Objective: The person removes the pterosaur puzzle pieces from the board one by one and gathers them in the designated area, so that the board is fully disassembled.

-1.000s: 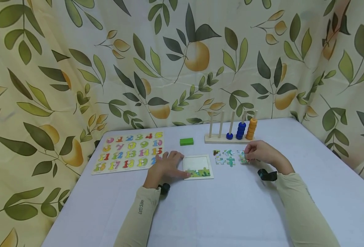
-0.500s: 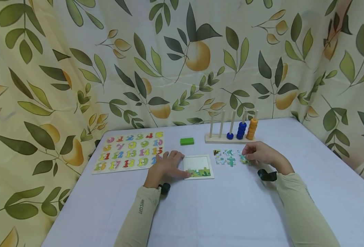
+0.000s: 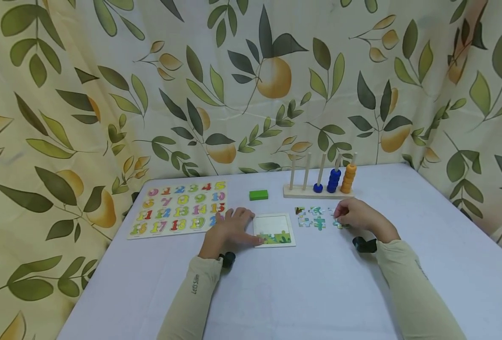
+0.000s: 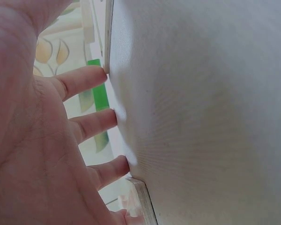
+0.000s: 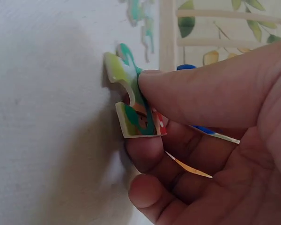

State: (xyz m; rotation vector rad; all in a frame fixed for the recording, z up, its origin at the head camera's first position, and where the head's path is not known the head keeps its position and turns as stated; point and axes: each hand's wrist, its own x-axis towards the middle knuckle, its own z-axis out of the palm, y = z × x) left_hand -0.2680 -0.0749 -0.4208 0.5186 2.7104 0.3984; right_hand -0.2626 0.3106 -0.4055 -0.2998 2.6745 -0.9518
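Note:
My right hand (image 3: 356, 218) pinches a jigsaw piece (image 5: 139, 110) between thumb and fingers, low over the tabletop. The right wrist view shows its green, teal and red print, standing on edge in the grip. Just left of that hand lie several loose jigsaw pieces (image 3: 319, 223). My left hand (image 3: 229, 229) rests with fingers spread beside a white puzzle frame (image 3: 272, 224), thumb on its lower left corner. A green strip of fitted pieces (image 3: 278, 237) fills the frame's bottom. From the left wrist, straight fingers (image 4: 96, 122) show with tips down at the white cloth.
A number board (image 3: 170, 230) lies left of my left hand, partly covered by its fingers. Behind the frame is a green block (image 3: 258, 195). A peg abacus (image 3: 295, 191) with blue and orange beads stands behind the loose pieces. A leaf-patterned curtain (image 3: 242, 118) backs the table.
My right hand has drawn slightly toward me, and the piece it pinches has shifted with it. My left hand keeps its place on the frame.

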